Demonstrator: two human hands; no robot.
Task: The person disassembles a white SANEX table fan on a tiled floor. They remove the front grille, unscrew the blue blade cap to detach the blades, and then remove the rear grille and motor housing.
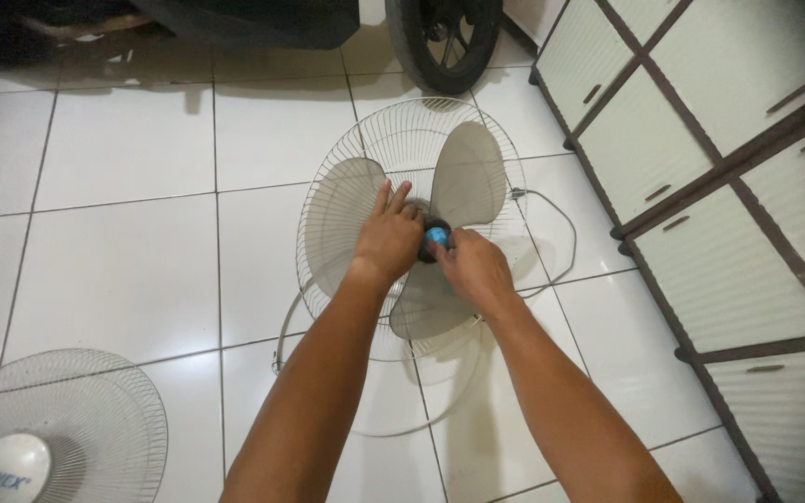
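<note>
Gripping blue fan cap w/ right hand, left hand on blade

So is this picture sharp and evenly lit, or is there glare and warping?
In the head view, the floor tiles shine with soft glare; the top edge around the tyre is dark. The tile lines and cabinet bow outward, as with a wide lens. The left hand, right hand and blue cap look reasonably sharp.
</note>
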